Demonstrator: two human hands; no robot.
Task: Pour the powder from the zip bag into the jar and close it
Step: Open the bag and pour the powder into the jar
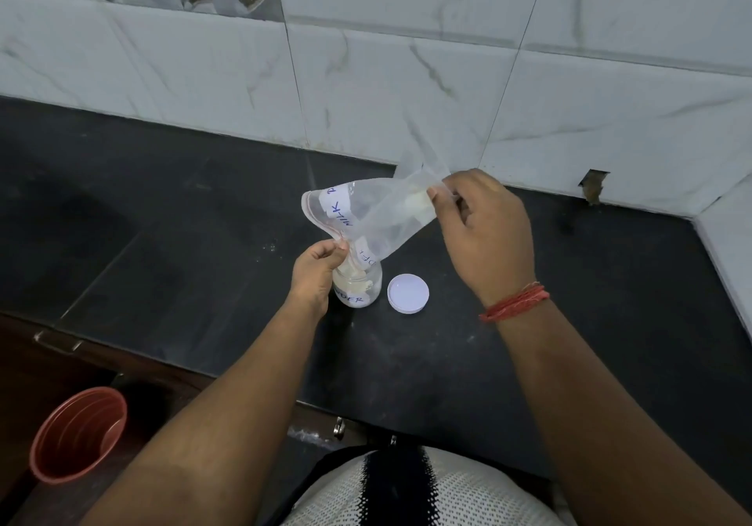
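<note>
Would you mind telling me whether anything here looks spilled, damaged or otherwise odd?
A few pale specks lie on the dark counter left of the zip bag, possibly spilled powder. The wall tile behind is chipped at its base.

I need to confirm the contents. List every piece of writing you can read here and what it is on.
"MILK P", rest folded away: label on the zip bag.
"DER": second strip on the bag's lower part.
"DER", start hidden behind the left hand: label on the jar.
No other writing is visible.

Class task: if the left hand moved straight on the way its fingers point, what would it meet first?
Probably the zip bag, which the left hand already pinches over the jar; depth is uncertain.
</note>
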